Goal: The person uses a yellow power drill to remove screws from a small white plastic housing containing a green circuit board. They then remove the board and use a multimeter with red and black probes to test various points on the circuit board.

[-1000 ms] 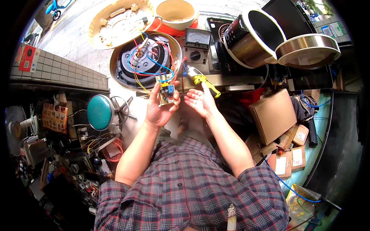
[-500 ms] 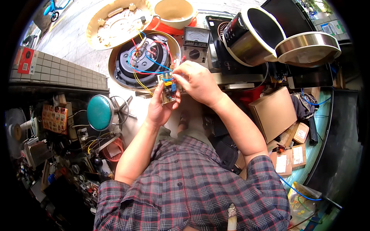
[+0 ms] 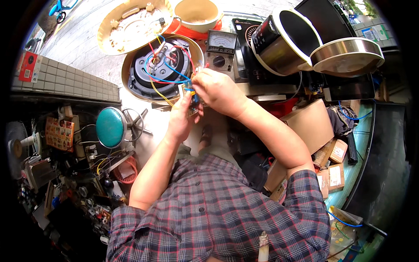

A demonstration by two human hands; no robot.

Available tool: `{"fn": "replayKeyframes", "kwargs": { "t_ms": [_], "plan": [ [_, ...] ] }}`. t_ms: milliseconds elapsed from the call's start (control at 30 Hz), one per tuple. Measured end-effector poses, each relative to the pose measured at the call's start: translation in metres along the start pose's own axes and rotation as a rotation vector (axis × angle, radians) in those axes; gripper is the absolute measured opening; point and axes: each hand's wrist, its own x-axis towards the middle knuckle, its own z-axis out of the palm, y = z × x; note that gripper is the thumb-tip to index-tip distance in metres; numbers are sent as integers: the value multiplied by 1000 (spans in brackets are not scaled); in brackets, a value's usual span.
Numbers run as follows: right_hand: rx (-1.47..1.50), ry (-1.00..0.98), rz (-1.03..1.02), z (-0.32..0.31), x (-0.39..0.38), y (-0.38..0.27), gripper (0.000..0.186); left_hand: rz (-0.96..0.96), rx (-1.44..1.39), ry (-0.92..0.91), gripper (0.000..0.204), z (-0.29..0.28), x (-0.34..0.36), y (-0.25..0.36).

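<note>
My left hand [image 3: 180,120] grips a small circuit board [image 3: 195,100] by its edges, with blue and yellow parts on it. At the board's top end my right hand [image 3: 221,92] is closed in a pinch, and its fingers hide what they hold. Blue wires [image 3: 175,81] and a yellow wire [image 3: 160,94] run from this spot to a round black appliance base [image 3: 142,81] with a metal centre. That base sits in a cream shell [image 3: 125,75] just beyond my hands. An analog multimeter [image 3: 219,61] lies beyond my right hand.
A cream cover [image 3: 104,39] and a bowl [image 3: 197,11] stand at the back. To the right are an induction cooker [image 3: 244,43], a tilted cooker body [image 3: 279,43] and a steel-rimmed lid [image 3: 345,52]. A green stool [image 3: 111,127] is at left; cardboard boxes [image 3: 312,124] lie at right.
My right hand has shifted slightly left and closed in over the board's top end, covering more of it. The board looks more tilted, and my right elbow has swung outward a little.
</note>
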Motion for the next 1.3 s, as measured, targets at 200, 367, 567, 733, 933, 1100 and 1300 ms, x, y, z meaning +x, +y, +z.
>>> {"fn": "replayKeyframes", "kwargs": {
  "t_ms": [200,367,567,733,933,1100,1300],
  "plan": [
    [-187,-137,-208,1,-3,18,17,-60,2,60,38,5,-3,6],
    [-211,-264,-350,-13,4,26,17,-155,-6,57,37,15,-10,23],
    [174,-122,76,2,1,14,14,5,278,145,37,23,-14,17],
    [380,-133,414,2,-5,3,19,268,687,88,39,18,-12,13],
    [616,-292,590,0,4,16,23,326,685,92,37,20,-11,13],
    [-5,-145,4,-4,10,7,12,-18,265,167,38,23,-11,23],
    [-86,-265,-126,-12,14,17,11,-156,160,119,41,19,-8,34]
  ]
}}
